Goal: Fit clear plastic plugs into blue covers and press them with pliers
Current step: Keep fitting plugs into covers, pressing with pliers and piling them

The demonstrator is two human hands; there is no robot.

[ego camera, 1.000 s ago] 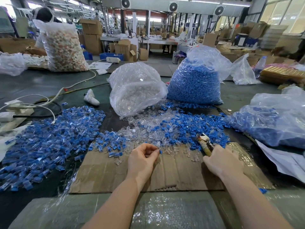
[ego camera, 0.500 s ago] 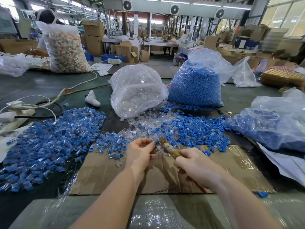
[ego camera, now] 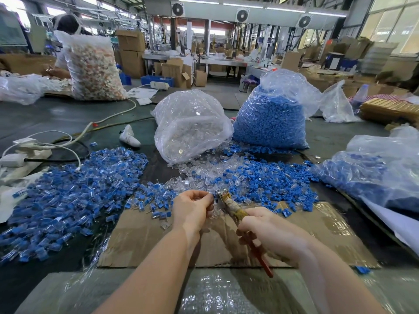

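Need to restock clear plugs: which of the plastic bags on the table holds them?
The bag of clear plugs, middle of the table, left of the tall bag of blue covers; its contents are colourless, not blue.

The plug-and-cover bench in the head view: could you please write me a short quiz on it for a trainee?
1. True or false: the right hand grips the pliers.
2. Which bag stands nearest the bag of blue covers? A) the bag of clear plugs B) a bag of red caps C) a paper sack
3. Fill in: the hands work above a sheet of ____.

Key
1. True; the pliers' nose points toward the left hand, which pinches a small part too small to identify.
2. A.
3. Cardboard.
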